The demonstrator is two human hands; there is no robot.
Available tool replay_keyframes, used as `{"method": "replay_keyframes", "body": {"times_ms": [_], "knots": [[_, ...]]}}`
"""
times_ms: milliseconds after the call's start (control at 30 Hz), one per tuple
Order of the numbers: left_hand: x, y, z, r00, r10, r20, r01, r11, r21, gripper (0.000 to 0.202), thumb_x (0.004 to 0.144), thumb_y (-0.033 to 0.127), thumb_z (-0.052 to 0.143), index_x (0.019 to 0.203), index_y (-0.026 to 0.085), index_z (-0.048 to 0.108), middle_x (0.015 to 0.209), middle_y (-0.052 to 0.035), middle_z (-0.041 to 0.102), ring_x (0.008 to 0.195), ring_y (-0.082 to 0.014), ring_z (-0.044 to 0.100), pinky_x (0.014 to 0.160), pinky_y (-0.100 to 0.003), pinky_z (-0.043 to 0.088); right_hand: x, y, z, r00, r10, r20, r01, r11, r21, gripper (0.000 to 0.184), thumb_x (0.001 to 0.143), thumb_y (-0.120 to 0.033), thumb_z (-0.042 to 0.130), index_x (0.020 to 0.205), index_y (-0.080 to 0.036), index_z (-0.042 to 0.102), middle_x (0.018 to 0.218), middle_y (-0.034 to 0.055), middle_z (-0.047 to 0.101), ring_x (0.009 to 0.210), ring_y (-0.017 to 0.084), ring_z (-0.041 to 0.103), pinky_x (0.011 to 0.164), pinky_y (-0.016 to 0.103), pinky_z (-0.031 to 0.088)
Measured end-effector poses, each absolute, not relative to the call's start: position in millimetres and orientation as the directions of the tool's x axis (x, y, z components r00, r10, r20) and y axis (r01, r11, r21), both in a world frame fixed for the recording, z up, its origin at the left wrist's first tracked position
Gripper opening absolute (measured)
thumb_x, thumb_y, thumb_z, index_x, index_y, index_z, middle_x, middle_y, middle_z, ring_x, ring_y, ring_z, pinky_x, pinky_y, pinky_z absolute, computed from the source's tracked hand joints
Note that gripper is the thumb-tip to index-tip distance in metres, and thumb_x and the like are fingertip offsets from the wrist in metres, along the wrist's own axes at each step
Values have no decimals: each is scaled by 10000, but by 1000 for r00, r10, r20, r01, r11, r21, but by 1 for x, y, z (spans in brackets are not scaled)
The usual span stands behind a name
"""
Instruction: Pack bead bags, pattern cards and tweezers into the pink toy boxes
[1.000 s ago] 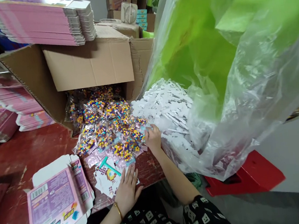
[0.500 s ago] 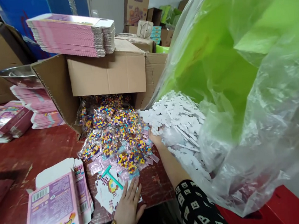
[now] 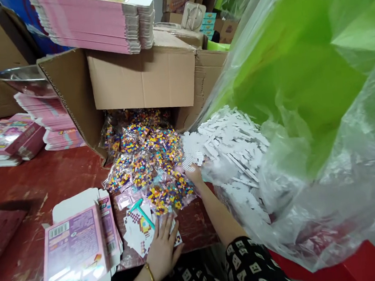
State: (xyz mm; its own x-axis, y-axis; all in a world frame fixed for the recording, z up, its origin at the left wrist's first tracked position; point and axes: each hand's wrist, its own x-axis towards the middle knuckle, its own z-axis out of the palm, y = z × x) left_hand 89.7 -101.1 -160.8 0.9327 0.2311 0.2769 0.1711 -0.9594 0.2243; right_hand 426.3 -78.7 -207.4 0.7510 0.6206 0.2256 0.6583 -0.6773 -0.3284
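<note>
My left hand (image 3: 165, 246) lies flat with fingers spread, on and beside printed pattern cards (image 3: 137, 235) at the table's front edge. A teal T-shaped tool (image 3: 143, 213) rests on those cards, close to its fingertips. My right hand (image 3: 194, 174) reaches forward to the edge of the white pile, its fingers mostly hidden behind a white perforated plate (image 3: 189, 160) that it grips. Clear bags of colourful small beads (image 3: 143, 163) are heaped just left of it. Loose white plastic pieces (image 3: 234, 140) spread from a clear bag to its right.
A cardboard box (image 3: 144, 84) lies open towards me, topped by a stack of flat pink cartons (image 3: 94, 23). Purple printed boxes (image 3: 75, 250) lie front left. A metal bowl (image 3: 27, 79) stands on more cartons. The green-lined plastic bag (image 3: 287, 72) fills the right side.
The view has tilted down and turned a little left. My right hand has moved slightly left with the perforated plate, towards the bead bags. My left hand stays on the cards.
</note>
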Motion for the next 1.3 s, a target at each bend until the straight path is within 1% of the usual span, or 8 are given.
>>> {"method": "replay_keyframes", "body": {"times_ms": [300,400,500,700,833,1000,1133,1300], "knots": [[103,-83,-166,844,512,158,463,-846,265,739,802,701,569,1204,82,591,1212,-263,607,1186,-455,532,1044,-688,293,324,-48,-199,718,686,113,568,-485,-665,389,954,-380,418,1091,-157,706,1136,112,701,1102,236,608,1021,377,424],[108,-74,-162,820,553,149,485,-808,333,696,839,679,542,1167,64,550,1334,-325,505,1175,-440,546,987,-661,378,298,-29,-189,678,724,126,534,-368,-761,428,972,-424,371,981,-197,734,995,44,739,961,191,662,911,309,501],[106,-66,-157,819,550,165,446,-790,420,632,850,620,586,1198,98,509,1533,-313,252,1374,-485,327,970,-662,405,301,-51,-177,708,689,156,487,-315,-815,477,983,-422,307,1061,-180,710,1051,66,730,1006,202,659,942,342,500],[87,-54,-144,877,463,131,303,-743,597,585,899,503,601,1351,160,456,1552,-207,309,1450,-371,246,1070,-537,425,311,-156,-180,887,416,200,428,-581,-692,549,951,-421,341,1260,-44,593,1428,238,481,1372,330,396,1146,534,286],[79,-54,-136,879,438,186,271,-782,561,381,961,403,523,1250,158,561,1423,-173,509,1380,-317,410,1071,-483,458,268,-133,-187,831,553,68,478,-645,-596,624,971,-448,325,1384,-7,483,1542,225,325,1481,343,182,1191,533,191],[73,-58,-134,849,439,295,235,-813,533,269,934,374,570,1097,160,578,1225,-170,600,1244,-321,541,998,-489,514,261,-112,-181,795,592,132,404,-354,-844,538,1003,-436,224,1349,-164,533,1348,131,591,1271,225,533,1060,397,435],[64,-78,-143,835,399,379,165,-838,519,417,836,425,692,1117,156,542,1239,-184,533,1246,-357,501,1064,-594,415,316,-162,-179,893,377,246,440,-614,-655,506,977,-376,287,1230,-52,583,1306,246,571,1258,300,510,1069,471,398],[64,-97,-154,919,246,308,95,-896,434,527,858,356,679,1325,197,492,1478,-183,387,1427,-394,274,1104,-641,335,366,-166,-176,913,399,88,404,-845,-350,518,948,-360,412,1227,52,556,1214,343,593,1230,395,518,1072,570,320]]}}
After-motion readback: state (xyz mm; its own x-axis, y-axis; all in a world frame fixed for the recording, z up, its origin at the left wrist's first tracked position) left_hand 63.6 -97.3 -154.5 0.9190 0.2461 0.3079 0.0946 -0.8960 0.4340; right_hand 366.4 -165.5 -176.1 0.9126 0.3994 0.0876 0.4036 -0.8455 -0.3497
